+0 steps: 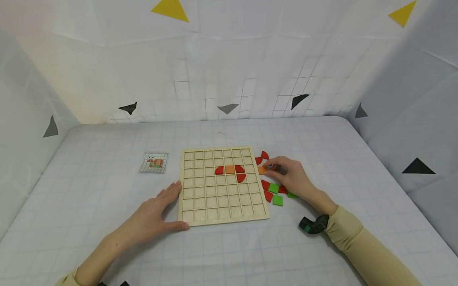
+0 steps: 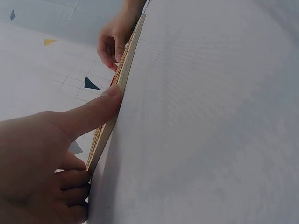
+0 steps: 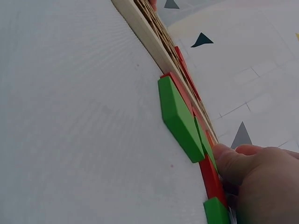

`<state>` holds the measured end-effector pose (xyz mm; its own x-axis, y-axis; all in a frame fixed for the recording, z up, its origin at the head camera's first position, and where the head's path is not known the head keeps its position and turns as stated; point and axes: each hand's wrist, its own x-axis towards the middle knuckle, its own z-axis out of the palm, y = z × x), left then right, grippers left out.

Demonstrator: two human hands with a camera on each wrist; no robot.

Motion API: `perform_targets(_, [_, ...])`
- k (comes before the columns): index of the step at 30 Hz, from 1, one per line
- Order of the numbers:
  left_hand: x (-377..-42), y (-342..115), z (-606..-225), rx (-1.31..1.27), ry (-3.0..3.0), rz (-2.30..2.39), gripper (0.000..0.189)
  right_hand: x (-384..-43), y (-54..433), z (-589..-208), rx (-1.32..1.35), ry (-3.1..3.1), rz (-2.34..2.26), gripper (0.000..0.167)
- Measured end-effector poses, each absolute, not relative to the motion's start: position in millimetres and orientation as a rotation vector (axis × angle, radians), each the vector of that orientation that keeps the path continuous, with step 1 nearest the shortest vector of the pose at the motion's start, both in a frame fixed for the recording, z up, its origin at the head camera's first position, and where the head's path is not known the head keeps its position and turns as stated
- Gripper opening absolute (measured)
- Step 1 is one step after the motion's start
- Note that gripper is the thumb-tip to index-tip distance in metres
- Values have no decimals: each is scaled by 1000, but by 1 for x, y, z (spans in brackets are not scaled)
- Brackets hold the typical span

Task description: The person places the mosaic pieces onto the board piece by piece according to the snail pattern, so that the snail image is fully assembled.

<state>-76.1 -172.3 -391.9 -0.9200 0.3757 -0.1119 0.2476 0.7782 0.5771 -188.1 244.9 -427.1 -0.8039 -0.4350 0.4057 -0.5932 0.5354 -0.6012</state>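
A wooden grid board (image 1: 211, 192) lies on the table, with an orange square tile (image 1: 229, 169) and three red quarter-round tiles (image 1: 241, 178) set in its cells. My left hand (image 1: 150, 218) rests against its left side, fingers straight along the edge; in the left wrist view the thumb (image 2: 100, 108) presses on the rim. Beside the board's right edge, my right hand (image 1: 291, 176) pinches another orange square tile (image 1: 262, 170) between thumb and index finger. The right wrist view shows the thumb (image 3: 229, 161) there, while the fingertips are mostly hidden.
Near the right hand lie green square tiles (image 1: 277, 200) and several more red quarter-round tiles (image 1: 264, 155), some partly under the hand. A small picture card (image 1: 154, 163) with a coloured pattern on a grid lies left of the board. White walls (image 1: 229, 63) enclose the table's back and sides.
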Motion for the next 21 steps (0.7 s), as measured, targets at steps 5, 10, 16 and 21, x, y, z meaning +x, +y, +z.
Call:
perform_targets(5, [-76,-172,-393,482,2744,843,114,-186,246,-426,835,-2578,1120,30])
perform_targets(10, [-78,-171,-394,481,2729,845,114,-180,242,-413,656,-2643,1182,26])
perform_targets(16, [-80,-172,-392,473,2744,835,114,-176,214,-402,739,-2630,1254,23])
perform_targets(21, [-78,-173,-392,453,2722,839,115,-177,189,-403,806,-2590,1285,24])
